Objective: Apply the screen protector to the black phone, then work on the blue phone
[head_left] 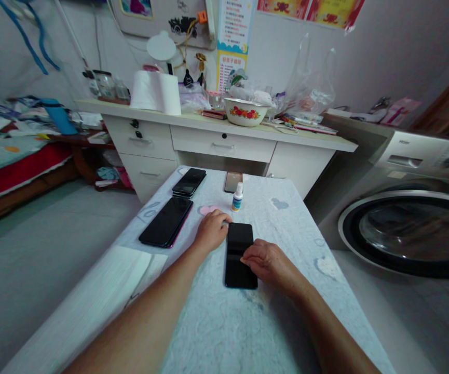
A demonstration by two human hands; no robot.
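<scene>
A black smartphone (240,236) lies screen up on the cloth-covered table in front of me. At its upper left corner, my left hand (213,228) has bent fingers pressed on the edge, holding it there. My right hand (270,259) is over the phone's right side, fingertips pinched together against the dark screen; whatever they may hold is hidden. Just beyond the phone stands a small white spray bottle (237,197) with a blue and yellow label. Farther back lies a phone with a brownish face (233,182).
On the table's left lie a large dark phone with a pink edge (167,222) and stacked dark phones (189,182). White paper sheets (103,283) lie along the left edge. A white desk (224,143) stands behind, a washing machine (411,208) to the right.
</scene>
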